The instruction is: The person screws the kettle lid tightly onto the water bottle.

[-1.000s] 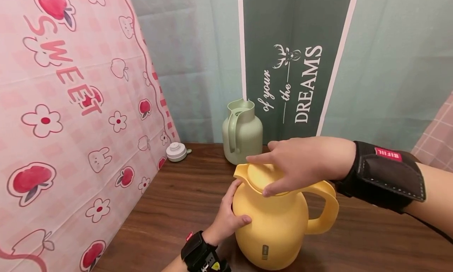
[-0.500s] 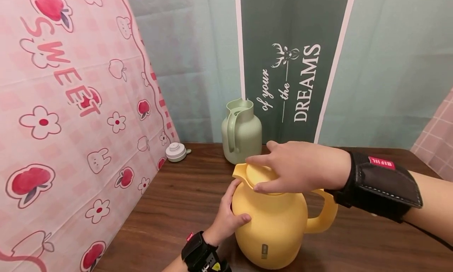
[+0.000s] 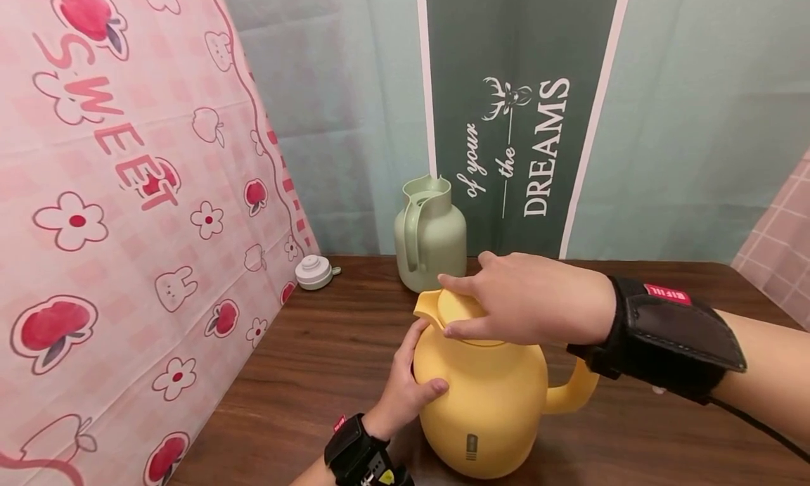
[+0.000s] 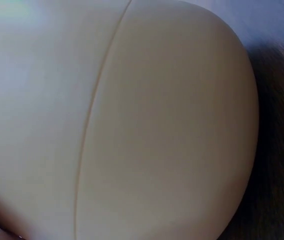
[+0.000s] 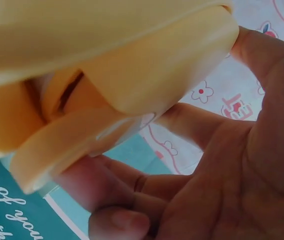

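A yellow thermos jug (image 3: 481, 408) stands upright on the wooden table, its spout toward the left and its handle (image 3: 572, 391) to the right. My left hand (image 3: 405, 387) grips the round body from the left, thumb across the front and fingers behind it. In the left wrist view the jug's body (image 4: 167, 120) fills most of the frame. From above, my right hand (image 3: 538, 299) grips the jug's yellow lid (image 3: 457, 309), thumb at the near rim. In the right wrist view, fingers bend around the lid (image 5: 67, 142). My right wrist hides the handle's upper part.
Behind the yellow jug stands a pale green jug (image 3: 436, 243) with its top uncovered. A white stopper (image 3: 314, 271) with a small green tab lies at the back left. A pink printed cloth (image 3: 126, 261) borders the left side; a teal cloth (image 3: 342, 120) hangs behind.
My right hand has shifted slightly left over the lid, its wrist now covering more of the handle. My left hand keeps its hold, and the jug stays standing.
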Available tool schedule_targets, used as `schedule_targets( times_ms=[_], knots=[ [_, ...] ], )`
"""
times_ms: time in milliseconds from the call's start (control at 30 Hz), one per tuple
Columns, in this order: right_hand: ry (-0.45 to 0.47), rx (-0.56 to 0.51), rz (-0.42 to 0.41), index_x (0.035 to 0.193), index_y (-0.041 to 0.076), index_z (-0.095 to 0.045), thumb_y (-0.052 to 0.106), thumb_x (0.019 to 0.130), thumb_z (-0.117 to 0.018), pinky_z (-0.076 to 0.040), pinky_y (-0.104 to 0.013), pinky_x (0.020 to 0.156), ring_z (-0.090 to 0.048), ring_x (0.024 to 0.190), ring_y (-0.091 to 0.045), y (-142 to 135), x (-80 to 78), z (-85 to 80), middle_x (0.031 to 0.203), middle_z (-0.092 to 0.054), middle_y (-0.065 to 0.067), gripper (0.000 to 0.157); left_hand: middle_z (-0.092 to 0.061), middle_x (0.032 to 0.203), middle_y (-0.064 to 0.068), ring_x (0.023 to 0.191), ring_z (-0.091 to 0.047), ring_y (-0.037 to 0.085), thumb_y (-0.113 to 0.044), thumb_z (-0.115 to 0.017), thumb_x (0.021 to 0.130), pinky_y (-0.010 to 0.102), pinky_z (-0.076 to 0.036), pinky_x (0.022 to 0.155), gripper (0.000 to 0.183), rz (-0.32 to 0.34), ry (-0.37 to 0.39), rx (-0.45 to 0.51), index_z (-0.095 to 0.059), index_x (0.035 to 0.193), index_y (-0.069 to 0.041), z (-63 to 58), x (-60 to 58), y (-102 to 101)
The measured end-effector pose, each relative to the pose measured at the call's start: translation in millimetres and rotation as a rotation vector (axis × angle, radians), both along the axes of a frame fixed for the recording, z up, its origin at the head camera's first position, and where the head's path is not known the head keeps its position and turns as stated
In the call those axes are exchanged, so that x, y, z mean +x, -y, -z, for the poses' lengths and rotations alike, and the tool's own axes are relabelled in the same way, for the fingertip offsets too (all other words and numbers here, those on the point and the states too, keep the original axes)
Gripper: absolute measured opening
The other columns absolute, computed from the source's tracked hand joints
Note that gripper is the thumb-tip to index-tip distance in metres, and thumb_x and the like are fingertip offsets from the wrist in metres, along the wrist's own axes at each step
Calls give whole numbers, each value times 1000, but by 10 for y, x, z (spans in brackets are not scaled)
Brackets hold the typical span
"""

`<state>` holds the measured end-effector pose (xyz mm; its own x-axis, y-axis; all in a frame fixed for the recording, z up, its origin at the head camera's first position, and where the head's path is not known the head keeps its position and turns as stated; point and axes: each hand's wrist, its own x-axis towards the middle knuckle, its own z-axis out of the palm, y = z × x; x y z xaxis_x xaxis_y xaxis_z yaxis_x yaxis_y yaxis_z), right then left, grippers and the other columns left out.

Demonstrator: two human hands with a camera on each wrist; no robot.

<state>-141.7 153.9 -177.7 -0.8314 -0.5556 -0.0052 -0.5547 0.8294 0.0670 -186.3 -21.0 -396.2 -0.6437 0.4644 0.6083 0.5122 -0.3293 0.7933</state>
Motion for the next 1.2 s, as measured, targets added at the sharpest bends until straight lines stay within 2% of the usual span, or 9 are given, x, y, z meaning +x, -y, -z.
schedule_targets(
  times_ms=[233, 400, 500, 600, 700, 800, 900, 1067, 1200],
  knots=[
    [-96, -16, -22, 134, 17, -56, 71, 87, -43, -51, -41, 65, -57, 70, -23, -12, 27, 89, 99, -60, -17, 73, -43, 136, 13, 116, -52, 21, -53, -62, 86, 35, -48, 91, 81, 18, 56, -97, -27, 145, -10, -27, -6, 103],
    [-336, -7, -65, 129, 6, -58, 66, 90, -42, -48, -39, 61, -58, 72, -23, -56, 67, 273, 97, -62, -14, 73, -32, 145, 5, 122, -46, 19, -55, -59, 87, 33, -46, 94, 79, 41, 29, -269, -25, 149, -19, -128, -52, 202],
    [-479, 15, -84, 127, 0, -58, 67, 90, -40, -46, -38, 64, -60, 80, -25, -96, 104, 382, 100, -64, -14, 79, -29, 148, 1, 126, -42, 18, -56, -55, 89, 33, -44, 96, 76, 11, -33, -377, -23, 150, -25, -179, -62, 223],
    [-549, -2, -92, 125, -3, -58, 71, 88, -39, -43, -39, 67, -60, 85, -27, -163, 154, 470, 104, -64, -13, 84, -26, 150, -2, 130, -38, 15, -58, -51, 90, 31, -42, 98, 76, -31, -53, -471, -17, 151, -28, -185, -44, 259],
    [-570, -61, -103, 127, 1, -57, 70, 89, -39, -42, -41, 72, -59, 93, -28, -260, 227, 565, 114, -63, -13, 81, -24, 152, -1, 131, -37, 15, -56, -51, 91, 32, -43, 98, 76, -12, 2, -506, -11, 152, -31, -146, -11, 330],
    [-585, -165, -137, 133, 6, -54, 65, 92, -37, -40, -47, 85, -56, 108, -29, -369, 332, 689, 127, -58, -13, 74, -27, 151, 2, 129, -41, 18, -51, -52, 93, 35, -43, 97, 78, 30, 67, -516, -6, 152, -31, -82, 20, 419],
    [-614, -275, -147, 139, 8, -47, 62, 95, -35, -27, -49, 103, -46, 123, -29, -463, 472, 832, 139, -49, -12, 71, -30, 149, 8, 127, -44, 22, -47, -54, 94, 40, -43, 97, 82, 32, 147, -550, -2, 153, -25, -29, 70, 510],
    [-608, -439, 18, 150, 4, -24, 71, 88, -39, -1, -41, 115, -14, 142, -29, -630, 702, 1122, 155, -18, -15, 93, -29, 148, 19, 125, -47, 29, -38, -59, 94, 44, -40, 100, 89, -7, 309, -586, 3, 152, -11, 6, 201, 624],
    [-410, -643, 227, 152, 4, 2, 60, 74, -71, 5, -44, 113, 3, 143, -33, -813, 809, 1456, 157, 4, -18, 120, -30, 148, 19, 126, -46, 32, -31, -63, 93, 50, -38, 101, 91, -19, 334, -563, 3, 151, -8, 21, 321, 648]
  ],
)
